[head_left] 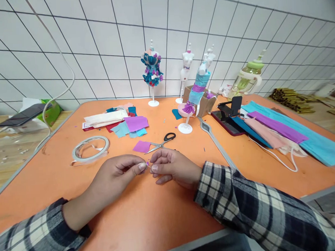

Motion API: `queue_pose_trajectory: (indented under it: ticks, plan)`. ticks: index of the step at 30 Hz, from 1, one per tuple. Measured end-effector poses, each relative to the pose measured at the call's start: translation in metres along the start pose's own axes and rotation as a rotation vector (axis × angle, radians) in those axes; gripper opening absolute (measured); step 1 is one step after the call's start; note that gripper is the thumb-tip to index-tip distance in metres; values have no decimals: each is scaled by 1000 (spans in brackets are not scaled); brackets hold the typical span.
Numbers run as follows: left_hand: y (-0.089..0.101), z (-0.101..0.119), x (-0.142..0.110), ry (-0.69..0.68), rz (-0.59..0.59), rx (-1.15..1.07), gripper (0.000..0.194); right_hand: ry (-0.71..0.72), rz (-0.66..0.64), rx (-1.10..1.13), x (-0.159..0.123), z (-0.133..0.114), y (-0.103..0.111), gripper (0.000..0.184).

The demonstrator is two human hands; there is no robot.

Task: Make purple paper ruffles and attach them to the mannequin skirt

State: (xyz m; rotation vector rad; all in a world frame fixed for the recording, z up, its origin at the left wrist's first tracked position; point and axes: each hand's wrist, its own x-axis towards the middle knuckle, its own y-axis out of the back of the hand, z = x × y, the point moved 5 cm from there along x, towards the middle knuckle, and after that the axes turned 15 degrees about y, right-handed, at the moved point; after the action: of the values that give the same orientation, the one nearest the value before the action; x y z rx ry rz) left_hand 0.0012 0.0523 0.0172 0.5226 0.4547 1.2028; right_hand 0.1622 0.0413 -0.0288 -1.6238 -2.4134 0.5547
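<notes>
Orange table (145,225), fingertips (142,166) (purple bit (147,164) between)

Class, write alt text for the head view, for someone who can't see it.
The left hand and right hand nearly meet at a tiny purple piece above an orange table. Beyond them are scissors, a tape roll, coloured scraps and small dress forms.

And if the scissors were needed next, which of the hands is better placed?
Probably the right hand: it lies nearer the scissors, whose black handle points right. The left hand is farther away, with a small purple piece at its fingertips.
</notes>
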Motion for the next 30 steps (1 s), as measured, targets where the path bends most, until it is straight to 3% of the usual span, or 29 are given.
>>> queue_pose_trajectory:
  ticks: [4, 9, 13, 16, 26, 30]
  plan:
    - [-2, 3, -2, -10, -34, -67, 26, 15, -23, -46, 0, -1, 1, 52]
    - [-16, -1, -8, 103, -266, -302, 26, 25, -83, -95, 1, -3, 0, 52]
    - [-5, -4, -3, 100, -107, -267, 23, 65, -24, -165, 4, -9, 12, 39]
    - [2, -7, 2, 118, -28, -240, 23, 53, -70, -149, 4, -9, 12, 40]
    - [-8, -9, 4, 169, -81, -279, 26, 98, 10, -223, 3, -6, 7, 33]
    - [-8, -8, 3, 166, -97, -306, 26, 88, 51, -174, 2, -8, 9, 39]
